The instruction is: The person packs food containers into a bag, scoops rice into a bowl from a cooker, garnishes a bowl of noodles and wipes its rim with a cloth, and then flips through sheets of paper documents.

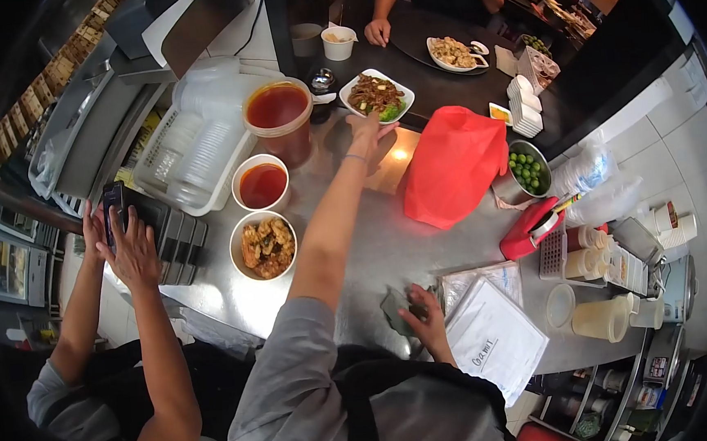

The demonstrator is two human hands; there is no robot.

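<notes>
Stretched far forward, my left hand (369, 132) holds the near edge of a white square bowl (404, 105) with brown meat and broccoli, at the edge of the dark counter. My right hand (427, 318) is low over the steel table, its fingers closed on a grey-green cloth (395, 312). Left of my outstretched arm stand a white bowl of fried pieces (267, 249), a bowl of red sauce (262, 186) and a large tub of red liquid (279, 115). A red bag (456, 168) sits upright to the right of my left hand.
At the left a co-worker's hands (130, 244) touch a dark phone (114, 213). Beyond the counter (397, 21) is another person's hand (378, 32). Limes in a pot (528, 173), a red tape dispenser (526, 229), papers (497, 337) and sauce containers (602, 319) stand or lie rightward.
</notes>
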